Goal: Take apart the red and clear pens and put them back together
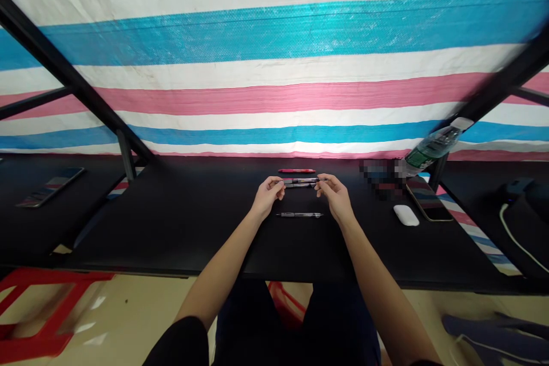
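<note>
Both hands pinch opposite ends of a clear-barrelled pen (302,180) with dark and pinkish parts, held level over the black desk. My left hand (267,195) is closed at its left end, and my right hand (336,195) is closed at its right end. Just below it, another dark pen (299,186) runs parallel; whether the fingers also grip that one I cannot tell. A red pen (297,171) lies farther back, beyond the hands. Nearer to me, a grey-and-black pen (300,215) rests sideways on the desk between my forearms.
On the right of the desk (180,211) are a white earbud case (405,215), a phone (429,200) and a tilted clear plastic bottle (433,148), beside a blurred-out patch. Black metal frame bars slope at both sides. Striped sheeting (274,97) hangs behind. A red stool (51,309) stands lower left.
</note>
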Available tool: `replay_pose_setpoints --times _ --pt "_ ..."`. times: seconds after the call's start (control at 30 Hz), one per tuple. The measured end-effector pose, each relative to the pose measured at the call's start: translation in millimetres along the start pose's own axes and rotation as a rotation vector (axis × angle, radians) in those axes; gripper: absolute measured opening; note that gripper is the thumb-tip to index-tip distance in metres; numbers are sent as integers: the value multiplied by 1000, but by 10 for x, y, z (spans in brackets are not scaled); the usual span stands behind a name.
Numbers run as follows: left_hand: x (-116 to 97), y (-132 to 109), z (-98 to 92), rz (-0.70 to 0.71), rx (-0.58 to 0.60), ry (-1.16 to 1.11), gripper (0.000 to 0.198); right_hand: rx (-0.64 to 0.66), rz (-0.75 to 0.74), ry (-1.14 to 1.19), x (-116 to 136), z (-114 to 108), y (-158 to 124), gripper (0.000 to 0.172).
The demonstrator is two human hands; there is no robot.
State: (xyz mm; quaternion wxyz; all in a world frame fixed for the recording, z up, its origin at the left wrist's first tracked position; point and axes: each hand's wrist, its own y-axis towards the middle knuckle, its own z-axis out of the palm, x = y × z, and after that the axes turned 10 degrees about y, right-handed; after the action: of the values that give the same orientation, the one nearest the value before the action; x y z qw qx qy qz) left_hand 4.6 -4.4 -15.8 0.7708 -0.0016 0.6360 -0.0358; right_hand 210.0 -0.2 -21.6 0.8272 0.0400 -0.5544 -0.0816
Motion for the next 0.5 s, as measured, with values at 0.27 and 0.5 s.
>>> replay_pose_setpoints --times 0.27,0.5 --pt "6 12 -11 28 17 87 37 36 54 -11 -2 2 -2 33" --pt "-15 0 0 67 32 97 32 47 13 -322 -47 -36 -11 45"
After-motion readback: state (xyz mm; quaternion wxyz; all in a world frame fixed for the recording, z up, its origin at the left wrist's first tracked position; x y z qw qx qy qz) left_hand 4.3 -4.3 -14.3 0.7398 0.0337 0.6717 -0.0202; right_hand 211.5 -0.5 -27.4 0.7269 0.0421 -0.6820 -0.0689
